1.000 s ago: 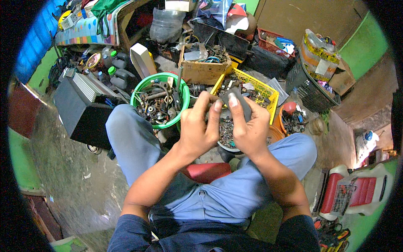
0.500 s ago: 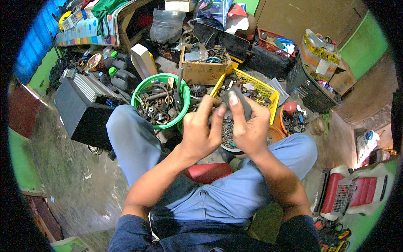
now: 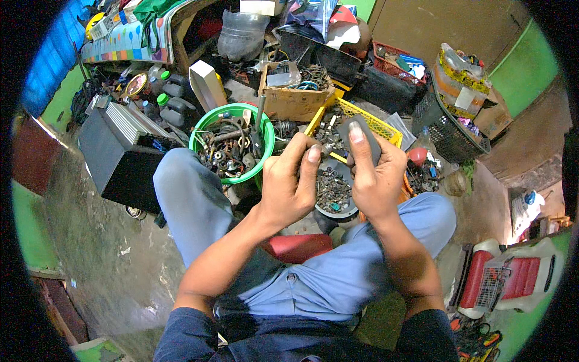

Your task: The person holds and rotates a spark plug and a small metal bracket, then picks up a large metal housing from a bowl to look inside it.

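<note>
My right hand (image 3: 379, 175) is closed round a flat dark grey piece (image 3: 374, 145) with rounded corners, its thumb lying along the top. To the left, my left hand (image 3: 291, 181) is closed with the thumb pressed to the bent forefinger; whatever it pinches is hidden. A gap separates the two hands. Below that gap sits a grey basin (image 3: 342, 212) of small metal bits, including nuts and screws. Just left of my left hand stands a green tub (image 3: 269, 151) full of rusty bolts and metal parts.
Behind my hands are a yellow crate (image 3: 383, 125) of parts and a cardboard box (image 3: 295, 104) of cables. A black speaker-like box (image 3: 129, 163) stands at left, a dark basket (image 3: 449, 130) at right. A red and white case (image 3: 506, 274) lies at lower right.
My right hand has moved right with the grey piece, away from my left hand. The gap has widened, uncovering more of the basin. My left hand has barely shifted.
</note>
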{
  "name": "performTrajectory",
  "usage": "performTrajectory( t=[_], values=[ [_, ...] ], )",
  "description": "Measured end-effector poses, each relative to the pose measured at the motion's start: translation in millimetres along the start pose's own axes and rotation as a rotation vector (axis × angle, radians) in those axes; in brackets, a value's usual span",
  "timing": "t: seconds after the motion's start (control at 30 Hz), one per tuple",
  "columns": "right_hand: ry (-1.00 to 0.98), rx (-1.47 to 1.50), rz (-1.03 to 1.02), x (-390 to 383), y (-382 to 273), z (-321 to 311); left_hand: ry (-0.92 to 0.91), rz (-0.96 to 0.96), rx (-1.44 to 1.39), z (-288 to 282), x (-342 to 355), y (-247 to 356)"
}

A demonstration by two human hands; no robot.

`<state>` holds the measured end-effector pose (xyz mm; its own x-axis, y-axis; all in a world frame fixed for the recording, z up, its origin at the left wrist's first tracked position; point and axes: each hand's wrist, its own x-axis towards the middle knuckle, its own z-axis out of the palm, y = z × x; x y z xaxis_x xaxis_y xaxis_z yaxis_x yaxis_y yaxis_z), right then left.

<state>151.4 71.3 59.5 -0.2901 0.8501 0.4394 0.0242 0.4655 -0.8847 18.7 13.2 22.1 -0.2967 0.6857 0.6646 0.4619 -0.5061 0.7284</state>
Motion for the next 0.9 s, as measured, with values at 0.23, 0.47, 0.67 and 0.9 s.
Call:
performTrajectory(
  t=[0.23, 0.47, 0.67, 0.9],
  values=[
    [-0.048, -0.080, -0.021, -8.0, -2.2, 1.7, -0.019, 0.007, 0.029, -1.1, -0.4, 0.6],
    [0.002, -0.153, -0.043, 10.0, 20.5, -3.5, -0.025, 0.083, 0.064, 1.2, -2.1, 5.5],
    [-0.082, -0.199, -0.041, -2.8, 0.2, -1.6, -0.047, 0.099, 0.083, -3.8, -3.3, 4.4],
    [-0.087, -0.115, 0.083, 11.1, 5.7, -16.8, -0.124, -0.255, -0.238, -7.8, -0.9, -10.3]
  ],
)
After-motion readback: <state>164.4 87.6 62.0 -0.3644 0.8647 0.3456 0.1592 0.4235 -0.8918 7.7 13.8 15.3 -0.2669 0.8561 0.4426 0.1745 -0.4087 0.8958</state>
